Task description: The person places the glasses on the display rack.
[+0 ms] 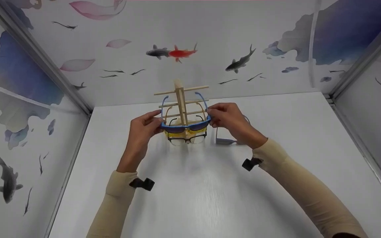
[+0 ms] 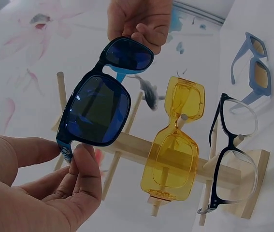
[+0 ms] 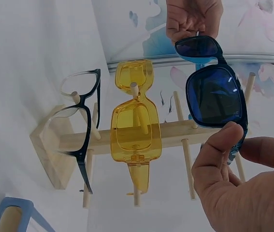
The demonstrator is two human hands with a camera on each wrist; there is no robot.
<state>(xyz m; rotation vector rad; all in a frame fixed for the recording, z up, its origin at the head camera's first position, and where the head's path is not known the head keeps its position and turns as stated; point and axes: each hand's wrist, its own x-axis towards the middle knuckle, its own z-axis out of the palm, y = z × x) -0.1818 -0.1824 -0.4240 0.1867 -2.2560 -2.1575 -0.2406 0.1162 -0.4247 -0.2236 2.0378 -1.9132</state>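
Dark-lensed sunglasses with blue temples point(image 1: 175, 129) are held level in front of the upper part of a wooden peg stand point(image 1: 180, 96). My left hand point(image 1: 140, 132) pinches their left front corner between thumb and fingers. At the opposite corner, by the hinge, my right hand point(image 1: 232, 120) grips them the same way. Both temples are unfolded and point back on either side of the post. Lower on the stand sit yellow see-through glasses point(image 2: 163, 151), and beneath them black-and-clear framed glasses point(image 3: 82, 145). In both wrist views the sunglasses' lenses stand apart from the yellow pair.
Grey-blue sunglasses point(image 1: 225, 141) lie on the white table point(image 1: 207, 198) right of the stand, partly covered by my right hand in the head view. Bare pegs point(image 1: 197, 88) stick out sideways near the post's top. Printed wall panels point(image 1: 210, 26) enclose the table's back and sides.
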